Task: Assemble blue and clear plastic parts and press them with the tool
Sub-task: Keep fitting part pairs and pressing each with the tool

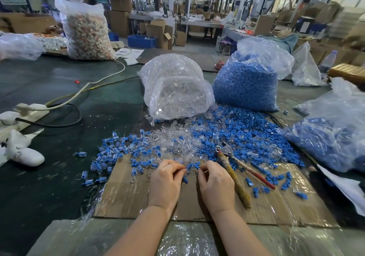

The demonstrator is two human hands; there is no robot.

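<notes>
both hands sit close together over the cardboard sheet [126,194], the left hand [166,182] and right hand [216,186] with fingers curled in a pinch, though what each one grasps is too small to tell. loose blue parts [246,137] and clear parts [173,137] lie heaped just beyond the fingertips. the pliers [235,168] lie untouched just beside the right hand, in front of a bag of clear parts [175,85] and a bag of blue parts [248,83].

Bright blue parts [246,137] and clear parts [173,137] lay mixed on brown cardboard [128,192] over a dark green desk [49,176]. At 12 o'clock stood a transparent bag of clear pieces [175,89]; at 1 o'clock, a bag packed solid blue [248,81]. The pliers [237,168] showed one red handle and one wrapped in yellowish-brown. A white cable [94,81] crossed at 10 o'clock.
</notes>
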